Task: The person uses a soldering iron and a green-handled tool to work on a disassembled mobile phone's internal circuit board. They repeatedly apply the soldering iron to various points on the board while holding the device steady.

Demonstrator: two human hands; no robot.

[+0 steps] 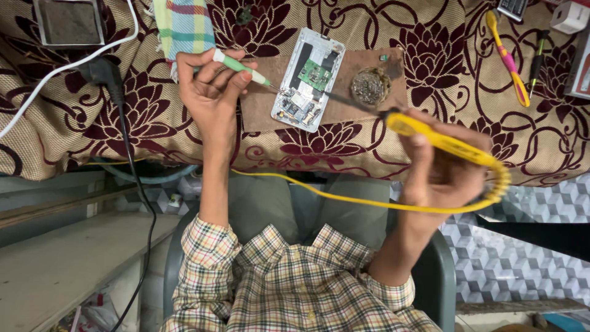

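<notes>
Left hand (212, 92) closed on slim green-and-white tweezers (241, 66); right hand (445, 175) clamped round yellow-handled soldering iron (430, 138). Both tips meeting on opened white phone with exposed green circuit board (308, 80), lying on brown mat (353, 104) beside brass-wool tip cleaner (370, 86), atop maroon floral cloth (153, 135).

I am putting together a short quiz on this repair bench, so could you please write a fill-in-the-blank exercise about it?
1. The right hand holds a soldering iron with a ____ handle.
2. The left hand grips a slim tool coloured white and ____.
3. Both tips meet over the opened ____.
4. It lies on a ____ mat.

Missing words: yellow; green; phone; brown
</notes>
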